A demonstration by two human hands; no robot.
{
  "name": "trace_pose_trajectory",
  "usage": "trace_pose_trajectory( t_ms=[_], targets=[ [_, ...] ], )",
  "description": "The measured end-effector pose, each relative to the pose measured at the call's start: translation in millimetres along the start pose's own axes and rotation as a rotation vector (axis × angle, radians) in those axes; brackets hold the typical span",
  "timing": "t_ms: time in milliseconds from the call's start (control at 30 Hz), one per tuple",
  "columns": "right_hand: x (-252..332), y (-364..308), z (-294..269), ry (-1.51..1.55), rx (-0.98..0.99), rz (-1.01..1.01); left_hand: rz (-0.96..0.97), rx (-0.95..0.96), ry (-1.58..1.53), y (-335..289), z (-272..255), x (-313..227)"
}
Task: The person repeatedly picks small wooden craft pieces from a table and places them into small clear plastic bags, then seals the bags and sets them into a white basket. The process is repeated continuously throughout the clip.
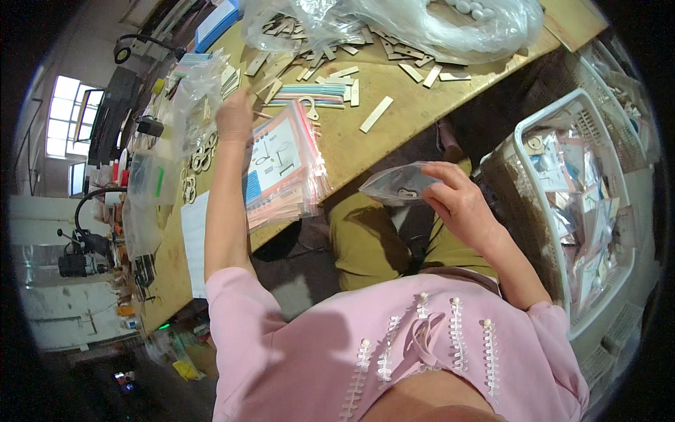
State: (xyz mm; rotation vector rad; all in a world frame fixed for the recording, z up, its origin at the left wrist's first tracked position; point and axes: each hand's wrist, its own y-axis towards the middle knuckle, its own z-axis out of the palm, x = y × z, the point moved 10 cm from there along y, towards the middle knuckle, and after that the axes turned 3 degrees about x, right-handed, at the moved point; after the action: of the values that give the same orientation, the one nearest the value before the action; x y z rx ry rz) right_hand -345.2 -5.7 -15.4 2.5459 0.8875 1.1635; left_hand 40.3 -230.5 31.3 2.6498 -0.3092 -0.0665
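Note:
My right hand (pixel 460 207) pinches the edge of a clear zip bag (pixel 383 184) over my lap, its mouth gaping. Inside the bag lies a small pale piece with holes (pixel 406 192). Over the table, my left hand (pixel 234 116) is closed, its fingertips partly hidden, beside a bundle of thin coloured sticks (pixel 309 96). What it holds, if anything, I cannot make out. Just below it is a stack of zip bags with printed sheets (pixel 281 165). On the stack's far edge rests a pale ring-ended piece (pixel 309 107).
Flat pale strips (pixel 377 114) lie scattered over the wooden table (pixel 365 144). A large clear plastic bag (pixel 457 35) with white balls sits at the far edge. To my right stands a white basket (pixel 524 151) full of packed bags. Ring-ended pieces (pixel 204 153) lie left of my forearm.

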Motion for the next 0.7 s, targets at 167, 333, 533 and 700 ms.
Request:
trace_pose_trajectory(
  t_ms=[167,333,533,700],
  targets=[
    [-9.0,-1.0,-13.9,0.034,-0.04,0.017,-0.165,-0.039,-1.048,-40.2,-59.4,-111.5],
    [6.6,13.7,-21.7,0.073,-0.066,-0.051,0.32,0.19,-0.81,-105.8,-101.3,-254.7],
    [9.2,3.8,-15.6,0.08,-0.028,-0.036,0.453,0.397,-0.813,-92.0,-56.9,-285.3],
    [-16.4,-22.3,-19.1,0.036,-0.023,0.067,0.084,0.1,-0.624,14.1,-4.7,-186.0]
  ],
)
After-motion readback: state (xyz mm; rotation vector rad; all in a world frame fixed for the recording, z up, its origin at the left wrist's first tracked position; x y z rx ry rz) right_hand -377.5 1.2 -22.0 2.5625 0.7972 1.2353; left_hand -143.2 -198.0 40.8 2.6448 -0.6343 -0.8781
